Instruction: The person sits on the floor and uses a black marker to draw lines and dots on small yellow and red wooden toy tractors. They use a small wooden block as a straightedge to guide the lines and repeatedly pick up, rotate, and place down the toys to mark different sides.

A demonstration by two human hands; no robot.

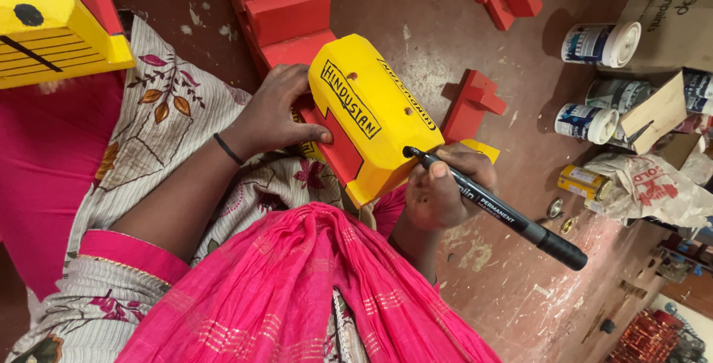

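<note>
I see my left hand (278, 114) clamped on the upper side of a yellow wooden toy body (371, 114) with red painted underside, its long axis running from upper left down to lower right over my lap. My right hand (438, 192) has its fingers (434, 170) closed around a black marker pen (494, 211), tip touching the block's lower right edge (smooth glossy paint, lettering already on top), red wooden pieces (286, 14) lying on the floor (423, 58) beyond

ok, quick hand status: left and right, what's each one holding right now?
Left hand: closed on the side of the yellow toy truck, steadying it.
Right hand: closed around a black marker, tip touching the truck's edge.
</note>
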